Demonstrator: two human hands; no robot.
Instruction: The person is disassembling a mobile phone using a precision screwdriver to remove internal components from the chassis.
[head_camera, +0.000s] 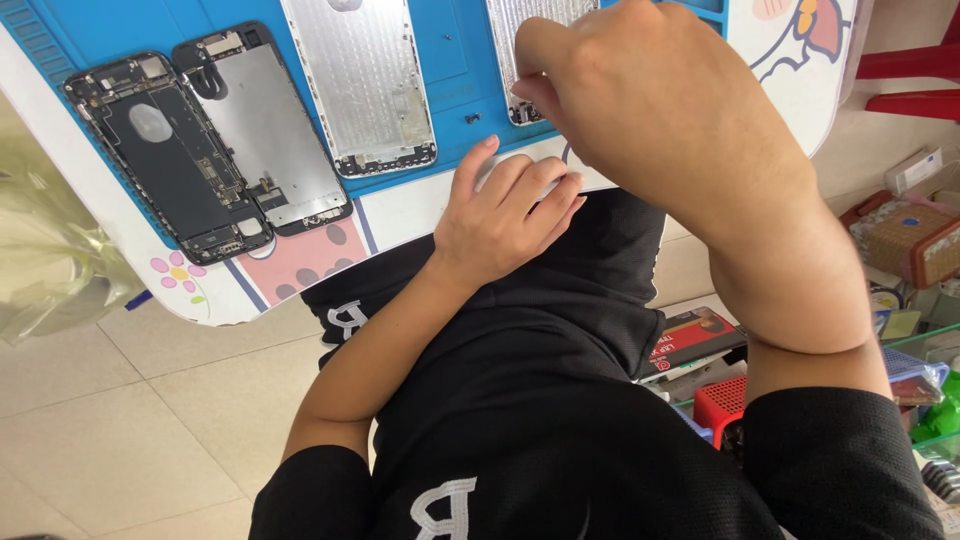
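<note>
Resting fingers-together on the table edge, left hand; at one o'clock, right hand pinches a silver phone shell.

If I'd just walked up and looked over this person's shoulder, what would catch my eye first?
Most likely the opened phones: a dark phone body with its insides bared and a detached screen panel lie side by side at the left of a blue work mat, with a silver back shell beside them. Nearer, the right hand is bunched over another silver shell, while the left hand rests on the table edge.
</note>
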